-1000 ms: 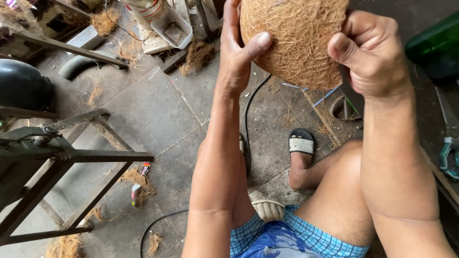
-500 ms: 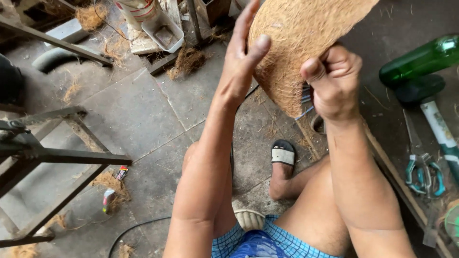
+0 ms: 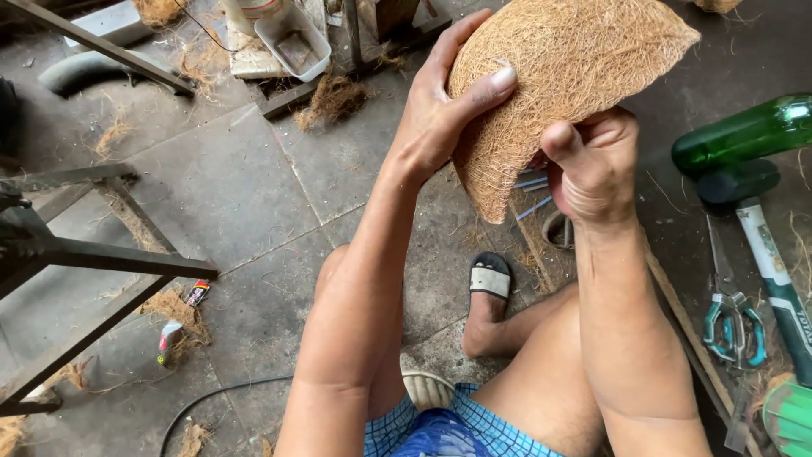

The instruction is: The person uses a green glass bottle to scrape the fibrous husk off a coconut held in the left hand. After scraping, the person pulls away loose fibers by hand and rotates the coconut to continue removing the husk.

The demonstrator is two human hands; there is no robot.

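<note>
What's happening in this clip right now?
A seated person holds up a brown, fibrous coconut husk shell with both bare hands. The left hand wraps its outer curve, thumb pressed on the fibre; the right hand grips its lower edge. On a dark surface at the right lie a green glass bottle, teal-handled scissors and a green-and-white handled tool. Loose coconut fibre is scattered over the grey tiled floor.

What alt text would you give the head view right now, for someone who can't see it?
A seated person holds a fibrous brown coconut husk piece up in both bare hands, the left hand gripping its side and the right hand its lower edge. Below are bare knees, a sandalled foot and a concrete floor; a green bottle and scissors lie at right.
</note>
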